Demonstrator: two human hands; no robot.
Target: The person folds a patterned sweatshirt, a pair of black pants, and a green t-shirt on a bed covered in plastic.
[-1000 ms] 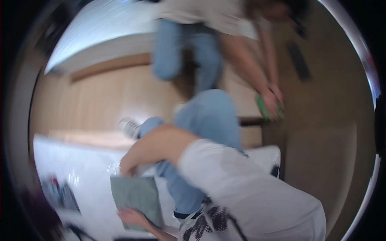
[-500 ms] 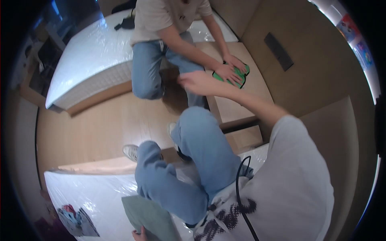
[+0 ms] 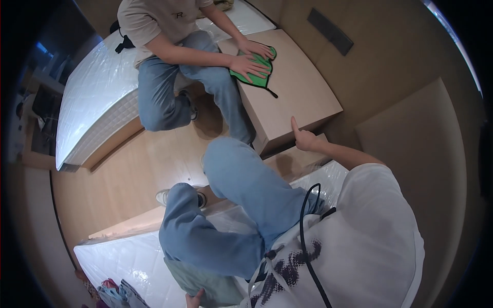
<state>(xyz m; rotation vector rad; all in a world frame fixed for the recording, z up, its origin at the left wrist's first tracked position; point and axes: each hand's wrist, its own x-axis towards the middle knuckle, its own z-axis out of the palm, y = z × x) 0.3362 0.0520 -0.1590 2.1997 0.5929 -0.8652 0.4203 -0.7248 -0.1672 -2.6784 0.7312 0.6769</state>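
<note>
My right hand [image 3: 305, 137] hovers at the near corner of a low wooden cabinet [image 3: 303, 97], fingers curled into a fist with the thumb up, holding nothing. My left hand [image 3: 194, 298] shows only partly at the lower edge and grips a grey-green cloth [image 3: 205, 280] lying on the mattress beside my leg. Across from me a seated person presses both hands [image 3: 247, 64] onto a green cloth [image 3: 257, 69] spread on the cabinet top. My jeans-clad legs [image 3: 231, 205] fill the middle of the view.
I sit on a plastic-wrapped white mattress [image 3: 118, 262]; a second wrapped mattress [image 3: 97, 108] carries the other person. Wooden floor [image 3: 133, 174] runs between them. A black cable [image 3: 308, 241] hangs over my white shirt. Colourful items [image 3: 115, 295] lie at the lower left.
My right hand has drawn back from the green cloth to the cabinet's near corner. The view has tilted, showing more of the seated person. My left hand stays on the grey-green cloth.
</note>
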